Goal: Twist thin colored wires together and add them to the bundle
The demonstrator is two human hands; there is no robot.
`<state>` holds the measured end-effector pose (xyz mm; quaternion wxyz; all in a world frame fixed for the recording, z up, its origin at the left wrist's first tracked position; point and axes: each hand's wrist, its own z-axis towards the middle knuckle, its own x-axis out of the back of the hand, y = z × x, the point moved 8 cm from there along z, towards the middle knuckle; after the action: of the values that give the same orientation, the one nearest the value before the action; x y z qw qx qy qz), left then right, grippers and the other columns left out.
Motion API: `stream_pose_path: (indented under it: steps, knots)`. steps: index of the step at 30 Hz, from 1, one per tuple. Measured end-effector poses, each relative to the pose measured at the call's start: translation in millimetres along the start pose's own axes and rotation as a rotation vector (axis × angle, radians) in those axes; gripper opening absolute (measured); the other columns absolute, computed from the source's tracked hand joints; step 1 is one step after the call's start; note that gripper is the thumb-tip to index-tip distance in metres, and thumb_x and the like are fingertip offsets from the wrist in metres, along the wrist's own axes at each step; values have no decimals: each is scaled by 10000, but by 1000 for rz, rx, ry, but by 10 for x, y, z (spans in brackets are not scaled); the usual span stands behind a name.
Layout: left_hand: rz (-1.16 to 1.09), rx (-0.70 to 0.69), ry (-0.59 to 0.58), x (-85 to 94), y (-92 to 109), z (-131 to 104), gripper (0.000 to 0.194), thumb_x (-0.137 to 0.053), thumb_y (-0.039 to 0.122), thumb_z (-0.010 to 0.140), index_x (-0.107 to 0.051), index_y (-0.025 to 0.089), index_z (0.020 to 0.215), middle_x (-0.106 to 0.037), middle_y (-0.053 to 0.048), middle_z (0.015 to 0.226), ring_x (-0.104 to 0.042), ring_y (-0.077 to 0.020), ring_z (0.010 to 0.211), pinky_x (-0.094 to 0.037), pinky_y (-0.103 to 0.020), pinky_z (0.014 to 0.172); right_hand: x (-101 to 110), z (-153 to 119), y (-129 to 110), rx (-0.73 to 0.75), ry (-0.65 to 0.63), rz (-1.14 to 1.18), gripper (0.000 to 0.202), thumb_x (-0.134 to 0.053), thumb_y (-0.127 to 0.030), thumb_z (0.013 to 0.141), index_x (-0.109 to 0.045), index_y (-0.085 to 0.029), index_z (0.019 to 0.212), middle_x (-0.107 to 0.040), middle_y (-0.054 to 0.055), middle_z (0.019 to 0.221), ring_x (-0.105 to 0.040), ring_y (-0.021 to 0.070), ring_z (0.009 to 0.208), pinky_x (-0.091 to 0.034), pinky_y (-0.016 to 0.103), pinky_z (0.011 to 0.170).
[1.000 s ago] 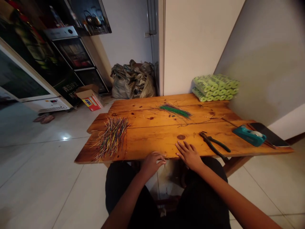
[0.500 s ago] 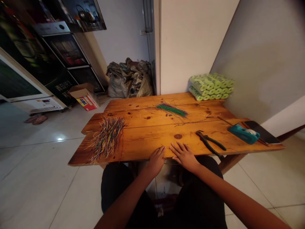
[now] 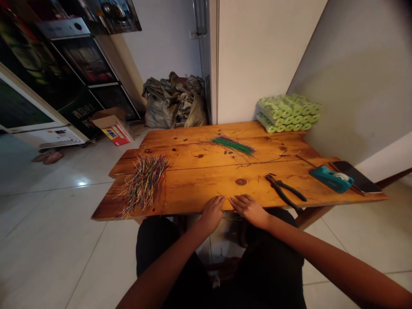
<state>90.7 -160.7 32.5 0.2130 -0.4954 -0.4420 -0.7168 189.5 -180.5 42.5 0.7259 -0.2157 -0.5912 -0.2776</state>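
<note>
- Thin wire point(image 3: 226, 197): lies between the two sets of fingertips, just above the near edge of the wooden table point(image 3: 189, 182).
- Left hand point(image 3: 213, 212): fingers close together, slightly bent, tips at the wire's left part; cannot tell whether they pinch it.
- Right hand point(image 3: 250, 209): fingers bent and nearly together, tips beside the wire's right end; grip cannot be told. Both sets of fingertips near each other, a small gap between.
- Multicoloured wire pile point(image 3: 146, 182): left of the left fingers, well apart.
- Green wire bundle point(image 3: 234, 146): beyond both hands' fingers, toward the far table edge.
- Dark twisted strand point(image 3: 262, 163): beyond and right of the right fingers.
- Pliers point(image 3: 276, 185): right of the right fingers, handles slightly spread.
- Teal tape dispenser point(image 3: 331, 179): farther right of those fingers, smartphone point(image 3: 360, 177) just beside it.
</note>
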Motion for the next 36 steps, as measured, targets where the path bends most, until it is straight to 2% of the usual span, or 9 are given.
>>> stream_pose_path:
  steps: [6, 12, 17, 27, 31, 36]
  knots:
    - [-15, -41, 7, 23, 4, -7, 533, -367, -1, 695, -424, 100, 1215, -499, -124, 1236, -428, -212, 1155, -353, -389, 995, 100, 19, 17, -18, 7, 91, 299, -376, -235, 895, -562, -164, 1118, -616, 92, 880, -530, 215, 877, -458, 339, 727]
    - [-17, -149, -25, 29, 25, -41, 531, -412, 38, 706, -409, 117, 1231, -474, -112, 1274, -389, -217, 1198, -327, -400, 1010, 142, -28, 150, -165, 113, 344, 236, -450, -306, 867, -631, -222, 992, -603, 62, 894, -529, 192, 865, -445, 320, 760]
    - [-10, -148, -20, 48, 23, -45, 544, -416, 45, 714, -377, 113, 1252, -478, -122, 1271, -399, -214, 1193, -323, -411, 1009, 117, -28, 204, -223, 152, 417, 234, -506, -332, 834, -624, -203, 990, -593, 67, 894, -533, 193, 885, -445, 327, 783]
    - [10, -174, -45, 32, 42, -65, 500, -422, 70, 730, -421, 131, 1226, -465, -107, 1297, -360, -208, 1231, -283, -391, 1033, 23, 49, 306, -194, 155, 556, 217, -554, -377, 795, -645, -214, 904, -597, 64, 885, -570, 180, 845, -476, 311, 746]
    - [15, -172, -34, 36, 58, -75, 531, -413, 66, 734, -377, 115, 1262, -450, -109, 1307, -355, -205, 1230, -280, -384, 1033, 57, 23, 240, -190, 142, 526, 209, -525, -337, 818, -635, -220, 952, -583, 78, 938, -546, 202, 918, -451, 355, 812]
    - [7, -183, -33, 66, 56, -133, 525, -448, 106, 738, -387, 127, 1259, -471, -91, 1288, -388, -189, 1195, -292, -354, 1028, 75, -15, 142, -176, 121, 437, 331, -516, -274, 827, -534, -233, 1154, -552, 85, 997, -510, 210, 947, -444, 368, 828]
